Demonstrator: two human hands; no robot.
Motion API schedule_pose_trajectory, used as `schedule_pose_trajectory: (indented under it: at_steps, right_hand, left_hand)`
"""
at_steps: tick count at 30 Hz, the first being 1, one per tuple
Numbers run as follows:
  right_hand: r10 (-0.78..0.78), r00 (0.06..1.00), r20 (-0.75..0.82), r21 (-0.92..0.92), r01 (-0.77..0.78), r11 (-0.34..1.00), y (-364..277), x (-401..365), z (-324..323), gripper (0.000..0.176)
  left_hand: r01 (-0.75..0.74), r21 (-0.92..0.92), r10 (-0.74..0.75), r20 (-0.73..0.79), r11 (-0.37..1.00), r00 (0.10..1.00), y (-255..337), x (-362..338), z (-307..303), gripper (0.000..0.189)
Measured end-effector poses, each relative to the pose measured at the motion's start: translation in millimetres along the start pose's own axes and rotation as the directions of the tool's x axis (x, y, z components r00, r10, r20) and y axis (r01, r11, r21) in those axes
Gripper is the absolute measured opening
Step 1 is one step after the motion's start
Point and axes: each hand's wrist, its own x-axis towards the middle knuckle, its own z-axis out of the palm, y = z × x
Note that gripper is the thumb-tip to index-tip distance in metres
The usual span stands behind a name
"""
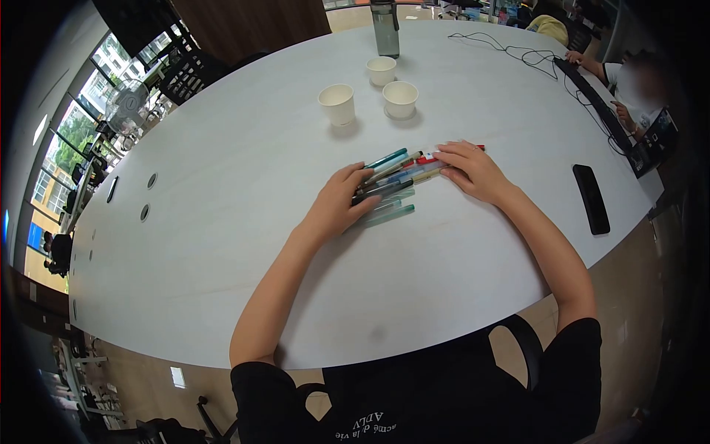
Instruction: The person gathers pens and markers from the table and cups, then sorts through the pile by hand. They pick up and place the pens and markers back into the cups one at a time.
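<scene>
A loose bundle of pens (399,175) in teal, red, blue, black and clear lies on the white table. My left hand (339,201) is closed around the bundle's left ends, with its thumb on the near side. At the right ends, my right hand (473,173) has its fingers bent over a red pen (425,159) and its thumb against the others. Some pen ends are hidden under both hands. A few teal pens (392,214) stick out on the near side, below my left fingers.
Beyond the pens stand three paper cups (338,105) and a dark bottle (385,31). A black phone (591,200) lies at the right, near the table's edge (614,255). Cables (518,53) run across the far right, where another person (642,89) sits. A dark pen (112,189) lies far left.
</scene>
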Motion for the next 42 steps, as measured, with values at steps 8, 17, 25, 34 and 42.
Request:
schedule_pose_trajectory:
  at_steps: [8,17,25,34,42]
  right_hand:
    - [-0.003,0.998,-0.064,-0.007,0.002,1.0,-2.7,0.1,-2.3,0.028]
    - [-0.102,0.987,-0.125,-0.144,0.084,0.986,-1.9,-0.4,2.6,0.027]
    - [-0.298,0.954,0.02,-0.016,0.298,0.954,-66.4,3.6,10.0,0.027]
    - [-0.217,0.974,0.071,0.003,0.217,0.976,-57.9,1.1,12.9,0.032]
    - [-0.217,0.976,0.011,-0.017,0.217,0.976,-59.2,-0.1,11.9,0.031]
  left_hand:
    - [-0.01,0.022,0.01,-0.001,1.0,1.0,3.2,-19.7,-12.6,0.042]
    - [0.106,-0.086,-0.119,-0.166,0.991,0.979,-13.2,-48.5,-25.3,0.028]
    - [0.112,-0.027,-0.115,-0.112,0.993,0.987,-12.5,-57.5,-16.5,0.034]
    - [0.223,0.092,-0.231,0.091,0.971,0.969,3.0,-54.6,-25.6,0.036]
    - [0.026,0.279,-0.021,-0.018,0.96,1.0,5.0,-57.9,-14.6,0.034]
